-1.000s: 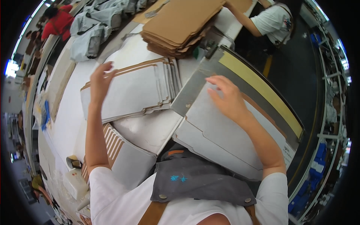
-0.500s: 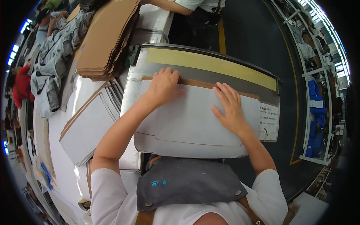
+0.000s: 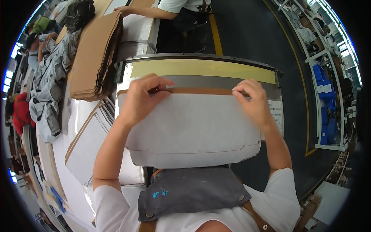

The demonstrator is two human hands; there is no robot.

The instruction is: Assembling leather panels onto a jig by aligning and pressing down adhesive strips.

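Note:
A wide, flat white panel with a narrow brown strip along its far edge lies before me on a metal-edged work surface. Its near edge sticks out toward my grey apron. My left hand is bent over the far left part of the panel, fingers curled and thumb laid on the brown strip. My right hand pinches the brown strip toward its right end between thumb and forefinger. The left fingertips partly hide what they grip.
Left of me, more brown-edged white panels lie fanned on the white table. Beyond them stands a brown cardboard-like stack, with a co-worker's hand at its far end. Grey cloth is heaped farther left. Shelving with blue bins stands right.
Both hands have gone from lying flat on the panel to curled at its brown far edge, the left farther left, the right farther right. My view has shifted slightly.

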